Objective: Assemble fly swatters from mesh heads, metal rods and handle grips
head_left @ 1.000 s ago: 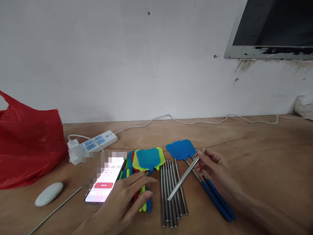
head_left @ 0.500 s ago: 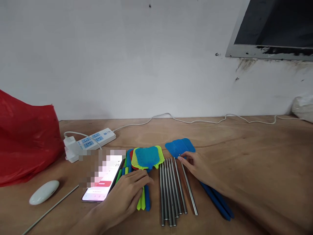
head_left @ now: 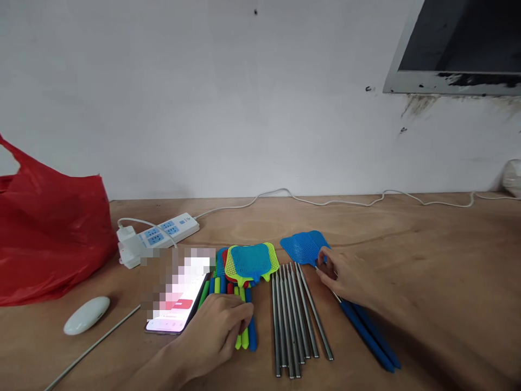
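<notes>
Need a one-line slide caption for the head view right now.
Left hand rests on coloured fly swatters, right hand on blue swatters, steel rods between, on a wooden table.

Shiny smooth metal rods (head_left: 299, 315), perforated matt plastic swatter heads (head_left: 249, 262), matt plywood table (head_left: 427, 255).

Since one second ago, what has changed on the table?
The right hand let go of the thin steel rod; it held that rod tilted in the air, and now it lies at the right of the steel rod row. This hand now touches the blue swatters. The left hand stays on the coloured handles.
</notes>
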`<action>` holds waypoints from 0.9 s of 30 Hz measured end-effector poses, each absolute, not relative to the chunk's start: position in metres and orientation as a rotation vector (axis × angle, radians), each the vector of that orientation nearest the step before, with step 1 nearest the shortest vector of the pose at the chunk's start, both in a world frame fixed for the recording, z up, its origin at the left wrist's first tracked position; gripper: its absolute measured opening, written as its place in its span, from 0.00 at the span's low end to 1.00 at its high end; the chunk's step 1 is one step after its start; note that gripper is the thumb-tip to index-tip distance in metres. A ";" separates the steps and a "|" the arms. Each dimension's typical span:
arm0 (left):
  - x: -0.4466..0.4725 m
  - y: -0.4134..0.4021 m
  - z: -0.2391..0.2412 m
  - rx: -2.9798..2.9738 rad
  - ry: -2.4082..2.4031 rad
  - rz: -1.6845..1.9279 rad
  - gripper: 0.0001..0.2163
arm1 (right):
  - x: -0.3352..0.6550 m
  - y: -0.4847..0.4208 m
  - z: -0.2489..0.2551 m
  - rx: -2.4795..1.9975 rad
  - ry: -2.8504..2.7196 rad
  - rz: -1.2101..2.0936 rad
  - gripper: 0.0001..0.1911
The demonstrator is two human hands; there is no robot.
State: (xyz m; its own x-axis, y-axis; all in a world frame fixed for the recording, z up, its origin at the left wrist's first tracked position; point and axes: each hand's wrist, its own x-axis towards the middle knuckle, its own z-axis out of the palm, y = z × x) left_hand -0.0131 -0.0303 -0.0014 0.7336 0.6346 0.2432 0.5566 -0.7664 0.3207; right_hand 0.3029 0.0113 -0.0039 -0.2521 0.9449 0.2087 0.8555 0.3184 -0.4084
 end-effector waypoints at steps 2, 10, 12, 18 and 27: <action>-0.014 -0.030 -0.002 2.715 0.971 0.488 0.10 | 0.304 0.009 -0.006 -1.580 -2.203 0.316 0.06; -0.012 -0.033 0.000 2.771 0.943 0.457 0.09 | 0.303 0.010 -0.014 -1.414 -1.999 0.490 0.07; -0.013 -0.033 0.001 2.769 0.946 0.463 0.09 | 0.302 0.014 -0.014 -1.398 -1.895 0.526 0.05; -0.014 -0.032 -0.001 2.770 0.956 0.443 0.09 | 0.296 0.011 0.008 -1.316 -1.511 0.903 0.11; -0.014 -0.031 0.001 2.778 0.963 0.472 0.09 | 0.287 0.006 0.006 -1.003 -1.016 1.627 0.16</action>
State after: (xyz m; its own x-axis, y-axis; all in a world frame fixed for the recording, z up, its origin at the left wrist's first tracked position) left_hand -0.0138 -0.0310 0.0005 0.7424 0.6251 0.2411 0.5735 -0.7789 0.2538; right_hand 0.2873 0.0058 0.0057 -0.2243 0.9623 -0.1539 -0.2841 -0.2157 -0.9342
